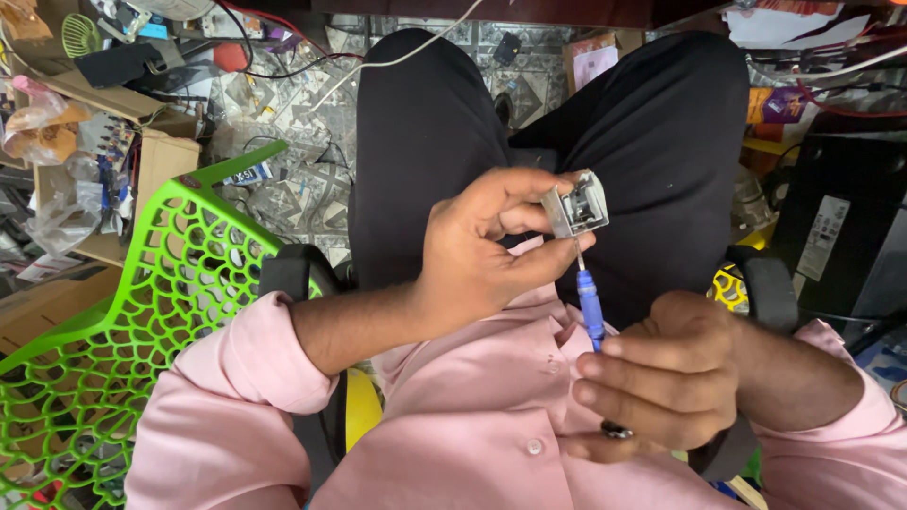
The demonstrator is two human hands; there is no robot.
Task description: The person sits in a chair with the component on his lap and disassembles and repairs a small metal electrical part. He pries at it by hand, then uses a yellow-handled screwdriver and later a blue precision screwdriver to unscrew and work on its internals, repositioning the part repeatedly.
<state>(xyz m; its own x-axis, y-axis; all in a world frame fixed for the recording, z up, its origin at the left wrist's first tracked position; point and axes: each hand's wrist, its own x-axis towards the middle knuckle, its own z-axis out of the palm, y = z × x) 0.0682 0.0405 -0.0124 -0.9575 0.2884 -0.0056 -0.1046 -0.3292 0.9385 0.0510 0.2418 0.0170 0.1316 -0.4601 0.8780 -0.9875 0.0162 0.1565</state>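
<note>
Screwdriver (590,310) tip meets grey part (577,206) at frame centre; left hand (482,247) pinches part, right hand (661,382) clenches handle (screw-turning step, steady alignment needed).

A single head-worn camera looks steeply down the person's front, close in. The pink shirt (491,416) fills the 6 o'clock edge, black trousers (605,123) run to 12 o'clock, and the littered floor (283,123) lies beyond. A green chair (123,321) sits at 8 o'clock. Both hands sit near centre.

Probably repair workshop — cables (283,42), cartons (156,156)
</note>
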